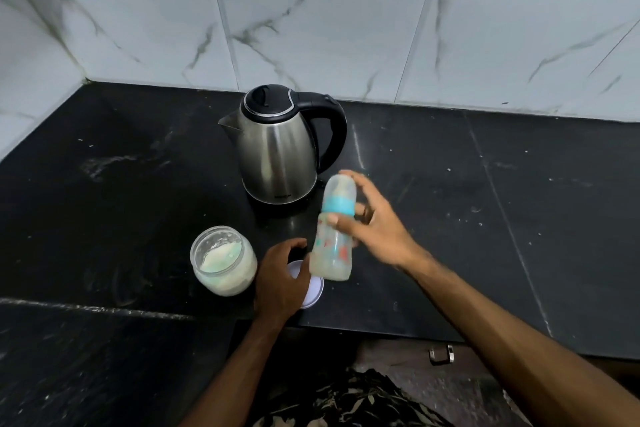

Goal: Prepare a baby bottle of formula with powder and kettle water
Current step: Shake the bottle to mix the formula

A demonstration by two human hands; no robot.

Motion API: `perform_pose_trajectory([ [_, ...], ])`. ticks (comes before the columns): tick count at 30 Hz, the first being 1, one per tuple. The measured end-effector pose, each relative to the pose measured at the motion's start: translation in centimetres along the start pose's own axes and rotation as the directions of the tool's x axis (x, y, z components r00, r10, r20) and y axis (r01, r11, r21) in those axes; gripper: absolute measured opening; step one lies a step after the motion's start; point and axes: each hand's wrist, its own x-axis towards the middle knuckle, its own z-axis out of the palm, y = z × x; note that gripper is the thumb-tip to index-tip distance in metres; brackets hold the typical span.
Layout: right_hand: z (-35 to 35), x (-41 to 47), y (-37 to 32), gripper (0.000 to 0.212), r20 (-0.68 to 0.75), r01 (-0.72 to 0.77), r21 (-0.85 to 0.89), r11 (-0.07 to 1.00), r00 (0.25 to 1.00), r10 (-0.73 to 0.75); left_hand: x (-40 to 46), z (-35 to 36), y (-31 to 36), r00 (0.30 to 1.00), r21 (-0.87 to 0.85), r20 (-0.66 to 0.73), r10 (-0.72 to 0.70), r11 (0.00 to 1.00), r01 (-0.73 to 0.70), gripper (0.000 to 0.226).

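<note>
Black stone counter (450, 218) is running to the marble-tiled wall at its back and left edges; pale specks and smears are showing across its surface. Steel kettle (277, 152) is standing on its base toward the back, spout facing left. Open glass jar (223, 262) of pale powder is sitting near the front edge, left of centre. White lid (313, 291) is lying flat just right of the jar, partly covered.
</note>
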Motion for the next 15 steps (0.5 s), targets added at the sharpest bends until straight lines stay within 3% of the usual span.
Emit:
perform_pose_trajectory([
  [2, -0.3, 0.2, -0.1, 0.062, -0.028, 0.051, -0.017, 0.999, 0.998, -0.051, 0.0, -0.1, 0.0, 1.0, 0.012, -0.002, 0.01, 1.0, -0.01, 0.027],
  [5, -1.2, 1.7, -1.7, 0.053, -0.373, 0.128, 0.165, 0.978, 0.926, -0.058, 0.0, -0.1, 0.5, 1.0, 0.003, -0.016, 0.025, 1.0, -0.025, 0.027],
  [7, -1.3, 2.0, -2.0, 0.053, -0.466, 0.177, 0.285, 0.942, 0.885, -0.025, -0.1, -0.1, 0.8, 1.0, 0.001, -0.012, 0.027, 1.0, -0.027, 0.027],
  [9, -0.8, 1.2, -1.4, 0.056, -0.36, 0.101, 0.26, 0.96, 0.933, 0.0, 0.0, -0.2, 0.6, 1.0, 0.012, -0.014, 0.024, 1.0, -0.024, 0.026],
  [12, 0.1, -0.7, -0.1, 0.064, 0.001, -0.023, 0.034, 0.999, 1.0, 0.023, 0.1, -0.1, 0.3, 1.0, 0.028, 0.018, -0.017, 0.999, 0.017, 0.03],
  [13, -0.1, -0.8, -0.1, 0.066, 0.027, -0.004, 0.011, 1.0, 1.0, 0.003, 0.1, -0.1, 0.2, 1.0, 0.033, 0.017, -0.014, 0.999, 0.013, 0.031],
  [15, -0.6, 0.0, -1.0, 0.065, -0.13, 0.072, 0.064, 0.995, 0.989, -0.063, 0.0, -0.1, 0.4, 1.0, 0.04, -0.008, 0.021, 0.999, -0.02, 0.026],
])
